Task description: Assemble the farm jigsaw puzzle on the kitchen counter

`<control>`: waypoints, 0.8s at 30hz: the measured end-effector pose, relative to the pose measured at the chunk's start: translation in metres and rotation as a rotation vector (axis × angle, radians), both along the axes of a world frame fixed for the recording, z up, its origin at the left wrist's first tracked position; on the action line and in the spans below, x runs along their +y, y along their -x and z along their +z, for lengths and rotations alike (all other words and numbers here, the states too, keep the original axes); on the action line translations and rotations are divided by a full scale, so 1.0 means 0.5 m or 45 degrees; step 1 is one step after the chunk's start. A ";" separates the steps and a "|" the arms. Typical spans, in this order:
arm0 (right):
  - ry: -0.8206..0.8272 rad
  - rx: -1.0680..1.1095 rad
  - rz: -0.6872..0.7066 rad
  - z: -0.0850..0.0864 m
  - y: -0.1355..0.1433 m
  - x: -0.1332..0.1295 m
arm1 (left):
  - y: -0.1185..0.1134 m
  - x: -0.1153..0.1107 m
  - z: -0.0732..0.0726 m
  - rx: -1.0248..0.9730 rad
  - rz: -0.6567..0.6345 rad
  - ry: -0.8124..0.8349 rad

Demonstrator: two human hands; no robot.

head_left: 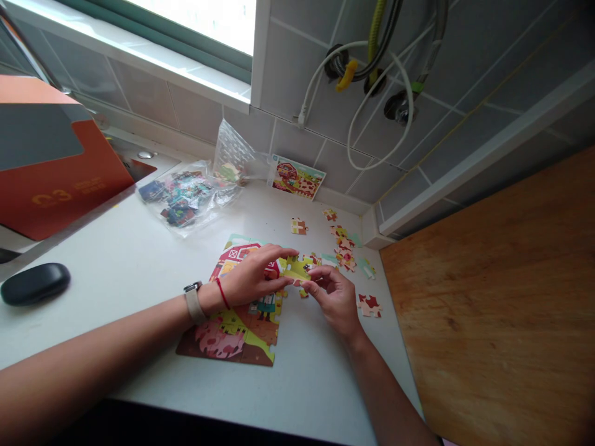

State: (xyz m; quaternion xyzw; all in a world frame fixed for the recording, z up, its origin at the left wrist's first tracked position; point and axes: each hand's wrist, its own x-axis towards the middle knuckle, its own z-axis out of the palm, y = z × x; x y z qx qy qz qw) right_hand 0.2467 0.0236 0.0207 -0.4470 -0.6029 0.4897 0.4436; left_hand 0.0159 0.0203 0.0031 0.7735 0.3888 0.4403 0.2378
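The left hand (253, 272) has its thumb and a finger on two sides of a flat yellow-green cardboard puzzle piece (296, 268). The right hand (335, 298) pinches its other end. The piece is by the right side of a colourful half-made farm puzzle (258, 328) on the white desk (320, 384).

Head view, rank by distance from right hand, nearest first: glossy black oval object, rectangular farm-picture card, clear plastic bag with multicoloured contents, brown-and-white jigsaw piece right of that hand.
From the right hand:
1. Jigsaw piece, just right
2. Farm-picture card, behind, slightly left
3. Plastic bag, back left
4. Black oval object, far left
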 end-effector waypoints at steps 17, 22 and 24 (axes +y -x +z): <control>-0.107 -0.102 0.005 0.022 -0.012 0.006 | 0.000 0.000 -0.012 -0.023 0.029 0.050; -0.114 0.044 -0.073 0.048 -0.045 0.018 | 0.006 0.010 -0.018 0.005 0.054 0.044; -0.067 0.153 -0.052 0.060 -0.060 0.024 | 0.009 0.014 -0.019 0.042 0.061 0.035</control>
